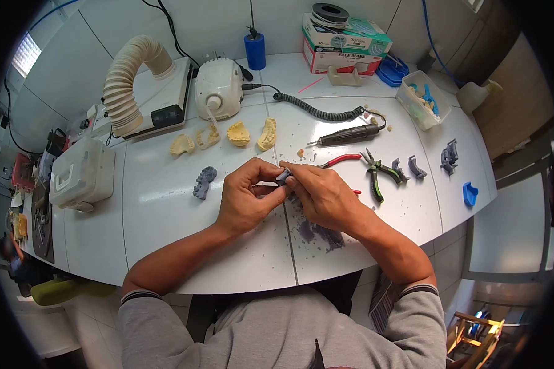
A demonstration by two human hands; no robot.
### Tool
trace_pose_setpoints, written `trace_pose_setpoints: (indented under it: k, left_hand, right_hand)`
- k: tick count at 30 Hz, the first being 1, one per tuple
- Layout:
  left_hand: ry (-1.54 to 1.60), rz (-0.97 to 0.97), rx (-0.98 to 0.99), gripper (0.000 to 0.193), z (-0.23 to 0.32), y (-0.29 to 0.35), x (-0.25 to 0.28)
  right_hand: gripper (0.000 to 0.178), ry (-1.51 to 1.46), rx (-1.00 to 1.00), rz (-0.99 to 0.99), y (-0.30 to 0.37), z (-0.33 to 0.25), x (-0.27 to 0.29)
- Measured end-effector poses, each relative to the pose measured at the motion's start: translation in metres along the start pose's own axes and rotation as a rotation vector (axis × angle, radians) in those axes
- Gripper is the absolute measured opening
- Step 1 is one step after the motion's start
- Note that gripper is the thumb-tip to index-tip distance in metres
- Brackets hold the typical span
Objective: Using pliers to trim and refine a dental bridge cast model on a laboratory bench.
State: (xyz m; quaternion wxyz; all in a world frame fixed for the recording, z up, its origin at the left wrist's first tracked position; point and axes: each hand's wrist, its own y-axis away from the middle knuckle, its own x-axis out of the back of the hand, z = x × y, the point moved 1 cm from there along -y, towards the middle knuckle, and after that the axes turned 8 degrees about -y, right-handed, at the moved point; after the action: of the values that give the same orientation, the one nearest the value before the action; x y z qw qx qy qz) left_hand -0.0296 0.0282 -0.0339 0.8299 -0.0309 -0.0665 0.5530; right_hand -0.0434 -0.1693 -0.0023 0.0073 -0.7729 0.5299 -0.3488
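Both hands meet at the middle of the white table, over its near half. My left hand (243, 195) pinches a small grey-blue dental model piece (282, 176) between thumb and fingers. My right hand (326, 192) closes on the same piece from the other side, and its fingers cover much of it. Grey shavings and scraps (320, 234) lie under the right hand. Just beyond that hand are red-handled pliers (341, 160), partly hidden, and green-and-black cutters (377, 175). A grey dental model (204, 182) rests left of my left hand.
Yellow plaster dental models (238, 133) stand beyond my hands, near a black rotary handpiece (351, 134) wired to a white control unit (220, 89). A ribbed hose (126, 86) and white case (85, 173) are leftward. Rightward lie grey model pieces (449, 157) and a blue tray (470, 195).
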Motion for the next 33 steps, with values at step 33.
trace_pose_setpoints:
  k: [33]
  left_hand:
    - [0.061, 0.038, -0.086, 0.014, 0.008, -0.001, -0.010]
  right_hand:
    - [0.010, 0.025, -0.082, 0.274, 0.000, -0.009, -0.009]
